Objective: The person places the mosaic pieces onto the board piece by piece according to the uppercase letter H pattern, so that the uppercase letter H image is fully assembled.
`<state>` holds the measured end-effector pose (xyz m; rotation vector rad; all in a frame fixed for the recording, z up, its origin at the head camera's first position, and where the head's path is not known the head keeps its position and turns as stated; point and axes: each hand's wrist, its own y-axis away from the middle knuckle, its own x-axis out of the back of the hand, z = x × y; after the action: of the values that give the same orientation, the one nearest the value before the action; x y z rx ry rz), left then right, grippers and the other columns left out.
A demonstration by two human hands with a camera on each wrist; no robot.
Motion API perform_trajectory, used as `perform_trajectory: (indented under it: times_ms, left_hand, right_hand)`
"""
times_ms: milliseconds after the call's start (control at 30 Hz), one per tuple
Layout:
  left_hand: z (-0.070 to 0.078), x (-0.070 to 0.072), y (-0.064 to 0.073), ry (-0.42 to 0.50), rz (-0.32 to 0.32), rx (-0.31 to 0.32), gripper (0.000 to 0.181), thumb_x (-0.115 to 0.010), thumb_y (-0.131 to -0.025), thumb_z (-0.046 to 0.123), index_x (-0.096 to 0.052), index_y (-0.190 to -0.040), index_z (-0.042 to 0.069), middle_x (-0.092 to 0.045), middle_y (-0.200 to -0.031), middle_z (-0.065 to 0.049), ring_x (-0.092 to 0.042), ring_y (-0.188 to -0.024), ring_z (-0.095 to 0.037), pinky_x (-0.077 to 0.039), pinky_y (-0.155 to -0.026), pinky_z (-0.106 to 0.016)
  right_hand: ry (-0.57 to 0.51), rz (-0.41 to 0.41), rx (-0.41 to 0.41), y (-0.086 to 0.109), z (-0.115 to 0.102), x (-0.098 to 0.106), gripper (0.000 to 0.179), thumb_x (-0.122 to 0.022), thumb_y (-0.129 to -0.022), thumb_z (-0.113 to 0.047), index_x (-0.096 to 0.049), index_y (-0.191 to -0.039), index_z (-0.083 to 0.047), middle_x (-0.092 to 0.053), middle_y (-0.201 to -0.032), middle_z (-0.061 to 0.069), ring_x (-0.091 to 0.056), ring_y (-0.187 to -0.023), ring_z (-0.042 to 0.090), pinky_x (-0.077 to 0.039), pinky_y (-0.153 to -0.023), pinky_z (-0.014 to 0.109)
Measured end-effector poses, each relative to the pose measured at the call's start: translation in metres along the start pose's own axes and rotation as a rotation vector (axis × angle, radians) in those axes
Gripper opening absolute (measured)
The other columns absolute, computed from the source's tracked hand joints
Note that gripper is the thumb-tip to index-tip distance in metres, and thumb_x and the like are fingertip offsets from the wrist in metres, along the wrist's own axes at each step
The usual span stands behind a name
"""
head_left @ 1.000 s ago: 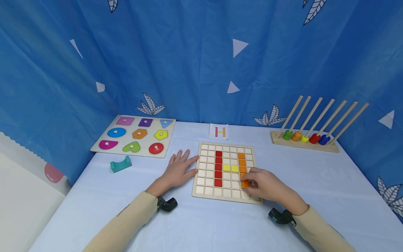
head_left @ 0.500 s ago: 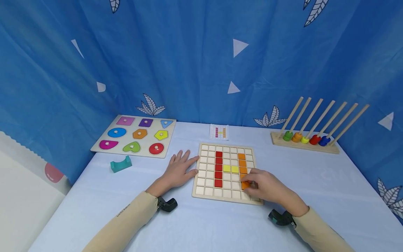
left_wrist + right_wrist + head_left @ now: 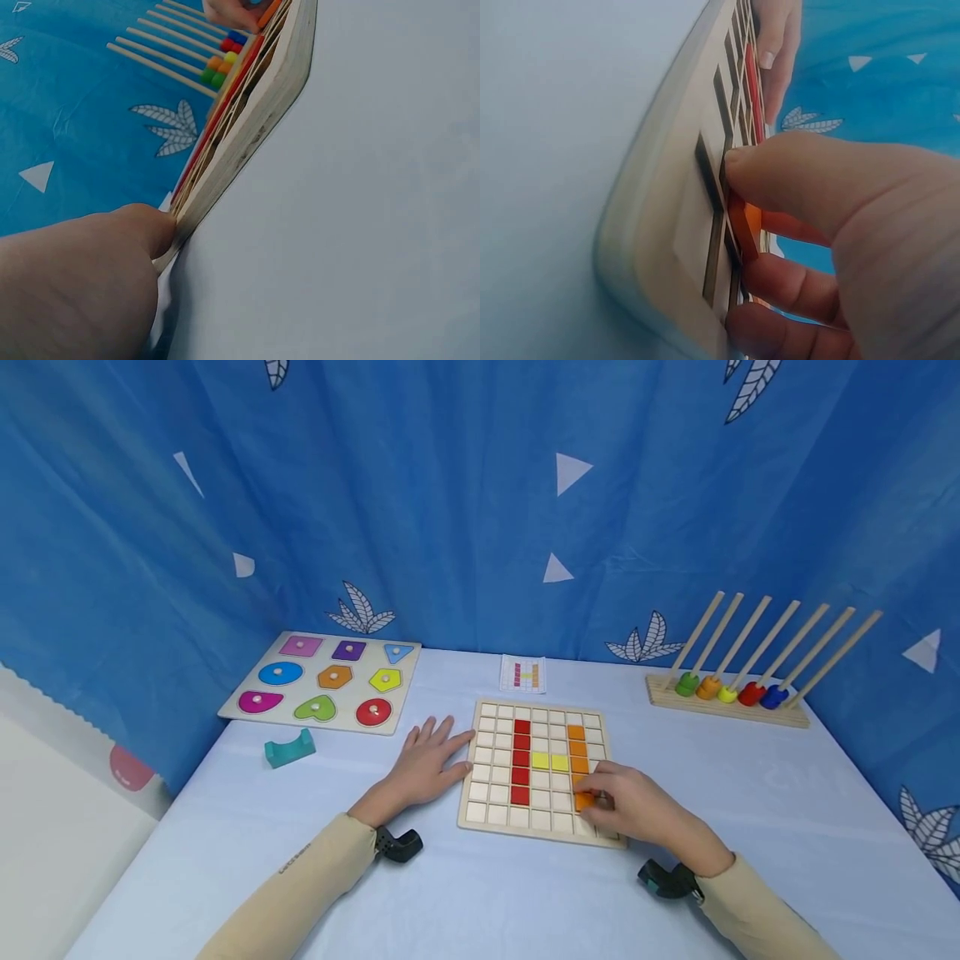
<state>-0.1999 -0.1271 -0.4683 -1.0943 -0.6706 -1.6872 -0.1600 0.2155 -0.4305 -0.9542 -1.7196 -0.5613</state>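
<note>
A wooden grid board [image 3: 498, 815] lies on the table, bearing a column of red tiles [image 3: 520, 760], two yellow tiles [image 3: 550, 762] and a column of orange tiles [image 3: 577, 748]. At the near end of that column my right hand [image 3: 637, 802] pinches an orange tile [image 3: 743, 227] between thumb and fingers. In the right wrist view this tile stands tilted in its cell, one edge raised. My left hand [image 3: 426, 766] lies spread beside the board, thumb and fingertip at its left edge. The left wrist view shows the thumb [image 3: 154, 225] against the board's side.
Behind the board lies a small pattern card [image 3: 534, 687]. A knobbed shape puzzle [image 3: 345, 703] sits at the back left, with a teal curved block [image 3: 290, 749] in front. At the back right stands a peg rack [image 3: 738, 707] with coloured beads. A blue curtain [image 3: 465, 527] hangs behind.
Both hands keep their places; the right hand still pinches the orange tile at the column's near end. The head view shifts very slightly.
</note>
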Motion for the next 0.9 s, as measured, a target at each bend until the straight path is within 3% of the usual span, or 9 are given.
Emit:
perform_trajectory:
  times_ms: [900]
  left_hand:
    - [-0.0029, -0.0020, -0.0013, 0.004, -0.010, 0.002, 0.061, -0.055, -0.100, 0.045, -0.044, -0.156, 0.023, -0.026, -0.169, -0.018, -0.011, -0.158, -0.048, -0.009, -0.125, -0.068]
  right_hand:
    - [0.006, -0.002, -0.011, -0.0006, -0.0016, -0.0004, 0.026, -0.082, -0.083, -0.017, -0.078, -0.108, -0.014, -0.061, -0.088, -0.007, -0.044, -0.067, 0.001, -0.040, -0.056, 0.016]
